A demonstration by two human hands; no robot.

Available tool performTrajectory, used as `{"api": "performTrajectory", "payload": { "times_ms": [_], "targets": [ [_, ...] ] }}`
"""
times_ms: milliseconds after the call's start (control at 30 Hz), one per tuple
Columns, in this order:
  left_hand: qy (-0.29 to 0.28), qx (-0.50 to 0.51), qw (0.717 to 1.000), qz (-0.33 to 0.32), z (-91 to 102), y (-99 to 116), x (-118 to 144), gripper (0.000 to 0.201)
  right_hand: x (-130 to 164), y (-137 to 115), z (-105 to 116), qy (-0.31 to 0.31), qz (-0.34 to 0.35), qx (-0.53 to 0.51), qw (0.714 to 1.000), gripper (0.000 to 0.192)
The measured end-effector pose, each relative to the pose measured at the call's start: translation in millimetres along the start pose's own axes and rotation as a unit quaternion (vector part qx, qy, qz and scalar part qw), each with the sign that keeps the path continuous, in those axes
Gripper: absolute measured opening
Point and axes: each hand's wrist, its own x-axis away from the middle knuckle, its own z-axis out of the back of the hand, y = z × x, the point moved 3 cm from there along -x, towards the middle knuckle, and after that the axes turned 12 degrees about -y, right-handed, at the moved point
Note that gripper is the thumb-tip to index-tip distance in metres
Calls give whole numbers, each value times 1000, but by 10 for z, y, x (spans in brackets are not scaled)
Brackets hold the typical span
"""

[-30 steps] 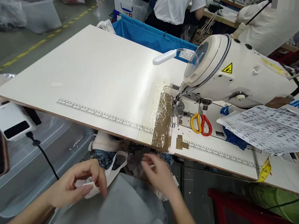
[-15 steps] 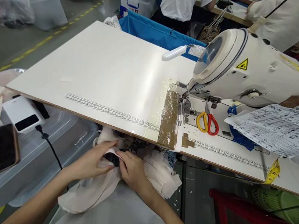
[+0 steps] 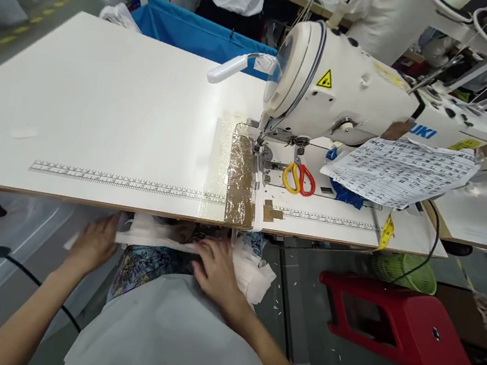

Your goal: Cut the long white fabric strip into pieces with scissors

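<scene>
blue "uki" lettering and a yellow warning triangle mark the sewing machine (image 3: 350, 95).

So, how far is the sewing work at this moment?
Nothing looks sewn yet: no cloth lies under the sewing machine needle, and the scissors rest unused on its bed. In hand: the left hand and right hand stretch a pale fabric strip below the table edge. Bringing it up to the needle is left.

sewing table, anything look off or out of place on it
A few oddities. A printed paper sheet is draped askew over the sewing machine arm and base. A yellow measuring tape dangles over the table front edge. Wrinkled clear and brown tape patches the surface beside the needle. Nothing looks spilled.
</scene>
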Motion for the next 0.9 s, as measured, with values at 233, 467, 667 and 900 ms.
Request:
{"api": "performTrajectory", "payload": {
  "times_ms": [233,467,667,900],
  "targets": [
    [69,167,982,-53,32,640,150,50,571,751,236,-59,-116,48,990,17],
    [-326,505,785,-148,-61,1970,190,41,554,744,306,-99,-117,60,986,13],
    [-390,609,684,-102,-179,2552,138,50,554,443,491,-80,-122,-16,989,19],
    [-498,541,631,-249,617,2672,229,44,407,183,1063,26,13,-172,985,23]
  ]
}}
